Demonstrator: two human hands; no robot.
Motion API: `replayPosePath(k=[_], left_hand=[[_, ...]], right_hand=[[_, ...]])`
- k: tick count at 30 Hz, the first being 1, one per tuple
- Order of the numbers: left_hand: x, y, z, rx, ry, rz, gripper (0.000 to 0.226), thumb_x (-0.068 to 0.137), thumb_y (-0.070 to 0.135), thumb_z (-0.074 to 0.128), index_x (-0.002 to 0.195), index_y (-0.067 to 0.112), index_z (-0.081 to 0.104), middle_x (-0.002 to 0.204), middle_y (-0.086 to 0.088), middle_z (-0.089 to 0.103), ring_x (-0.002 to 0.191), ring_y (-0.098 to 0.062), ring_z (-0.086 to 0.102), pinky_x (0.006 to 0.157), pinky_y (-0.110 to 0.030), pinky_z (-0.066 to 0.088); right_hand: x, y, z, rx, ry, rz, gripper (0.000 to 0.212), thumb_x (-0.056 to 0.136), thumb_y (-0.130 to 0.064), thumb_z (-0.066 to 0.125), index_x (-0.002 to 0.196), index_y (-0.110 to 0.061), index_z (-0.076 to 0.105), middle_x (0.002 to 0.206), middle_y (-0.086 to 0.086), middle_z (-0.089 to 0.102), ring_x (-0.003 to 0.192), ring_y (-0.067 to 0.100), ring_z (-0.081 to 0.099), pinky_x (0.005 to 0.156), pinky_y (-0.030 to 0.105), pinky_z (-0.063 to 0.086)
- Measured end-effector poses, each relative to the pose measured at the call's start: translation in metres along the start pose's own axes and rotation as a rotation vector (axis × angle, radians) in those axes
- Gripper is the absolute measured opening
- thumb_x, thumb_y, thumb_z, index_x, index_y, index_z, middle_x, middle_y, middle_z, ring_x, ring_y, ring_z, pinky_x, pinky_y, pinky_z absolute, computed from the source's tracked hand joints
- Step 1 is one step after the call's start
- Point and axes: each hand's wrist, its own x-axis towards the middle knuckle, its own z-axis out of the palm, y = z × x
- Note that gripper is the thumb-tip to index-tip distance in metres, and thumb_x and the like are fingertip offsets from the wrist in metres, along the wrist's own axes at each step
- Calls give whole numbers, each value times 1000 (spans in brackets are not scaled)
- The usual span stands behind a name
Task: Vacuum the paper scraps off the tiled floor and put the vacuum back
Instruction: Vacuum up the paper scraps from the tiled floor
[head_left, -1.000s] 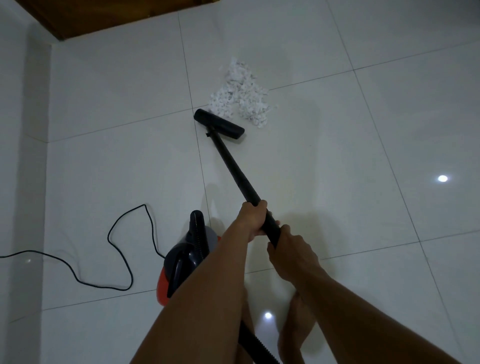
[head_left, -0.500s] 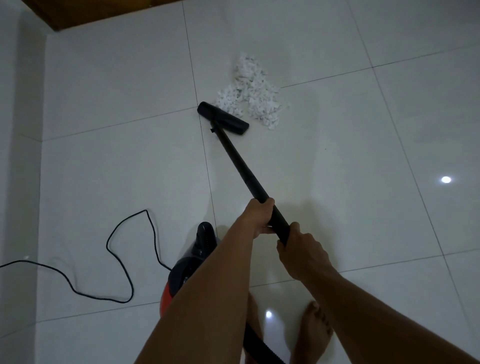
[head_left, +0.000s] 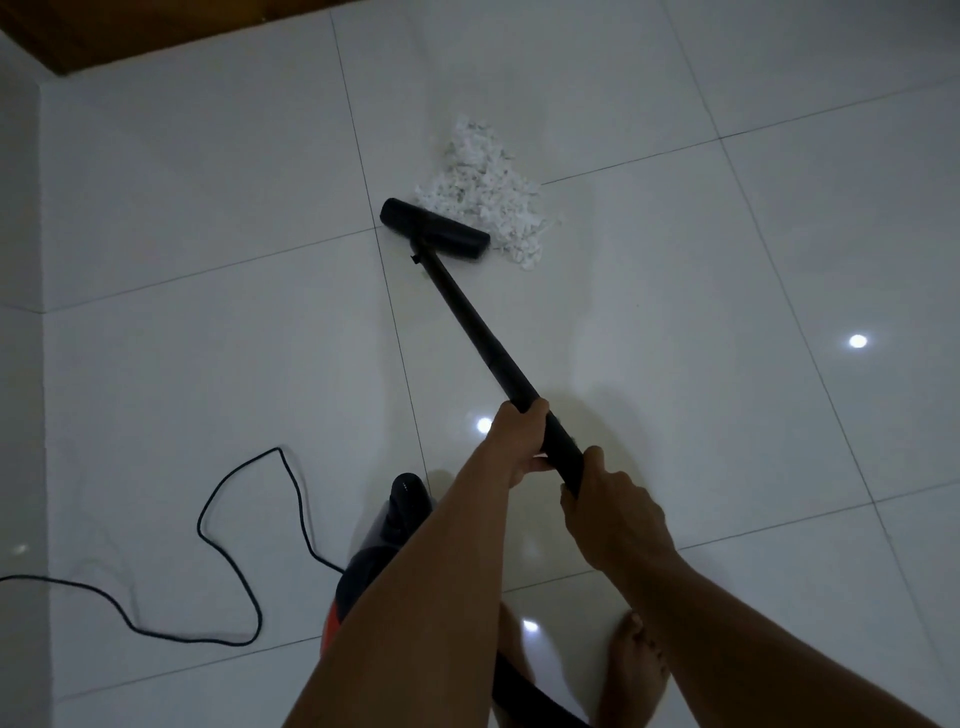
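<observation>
A heap of white paper scraps (head_left: 483, 189) lies on the pale tiled floor (head_left: 727, 291). The black floor nozzle (head_left: 435, 235) rests flat against the near left edge of the heap. A black wand (head_left: 478, 332) runs from the nozzle back to my hands. My left hand (head_left: 517, 441) grips the wand higher up, and my right hand (head_left: 613, 512) grips its lower end. The red and black vacuum body (head_left: 379, 561) sits on the floor to my left, partly hidden by my left forearm.
A black power cord (head_left: 228, 561) loops over the floor at the left. White wall tiles (head_left: 21, 364) run along the left side, with a brown wooden panel (head_left: 130, 31) at the top left. My bare foot (head_left: 636, 665) stands below my right arm.
The nozzle has slid forward and right, from short of the heap to touching its near edge. Both hands kept their grip on the wand.
</observation>
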Motion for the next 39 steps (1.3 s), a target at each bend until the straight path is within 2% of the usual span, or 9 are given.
replayPosePath(k=[4,8,11,18,21,23,32,36,39], left_hand=[[-6,3,-4,-53,-31,-7,34,101,17,49,132,6,44,124,-19,63,102,-37,71,83,-52,60],[-2,8,-4,-29,-18,-2,32,102,18,47,130,3,46,115,-15,63,102,-37,71,84,-52,59],[4,12,-5,-25,16,-8,31,102,18,47,129,1,47,110,-15,62,97,-36,71,89,-55,57],[15,18,1,11,47,-25,34,102,19,49,129,-1,50,124,-25,62,109,-39,67,88,-54,58],[20,15,11,13,42,-33,33,101,19,49,127,-2,52,115,-23,64,105,-38,69,86,-53,59],[22,15,18,4,37,-28,32,101,19,49,125,0,51,113,-21,65,102,-36,71,84,-52,60],[18,12,46,-13,18,-33,22,100,19,49,116,4,54,95,-13,67,79,-25,75,62,-40,62],[12,8,57,-4,17,-19,14,100,21,49,107,10,54,99,-11,66,78,-22,76,57,-36,61],[-3,3,64,-12,24,-23,20,101,22,50,117,9,51,104,-11,65,79,-22,76,56,-36,60]], right_hand=[[-9,-5,3,14,2,-2,31,104,-38,44,126,-16,39,70,-4,57,51,13,58,49,31,54],[-1,-8,3,17,6,-13,30,104,-36,44,126,-15,39,73,-3,60,55,15,61,56,34,58],[7,-7,2,4,0,-43,33,104,-37,44,128,-15,39,72,-4,57,55,14,60,53,31,55],[24,3,-3,-19,-23,-63,34,104,-39,44,128,-15,38,77,-3,59,57,15,60,54,32,54],[26,11,-4,-5,-21,-42,35,104,-38,45,128,-15,38,72,-6,54,51,11,52,46,27,42],[27,17,-6,-6,-12,-35,36,104,-39,45,129,-15,38,69,-7,51,49,9,49,44,25,38],[21,37,-22,2,-27,9,34,103,-40,47,125,-16,37,75,-3,58,56,15,57,51,29,46],[11,44,-25,12,-9,24,35,103,-40,46,128,-16,37,72,-6,55,53,11,53,47,26,42],[-3,48,-29,14,-17,20,38,104,-40,45,132,-16,37,69,-8,53,48,7,50,43,22,37]])
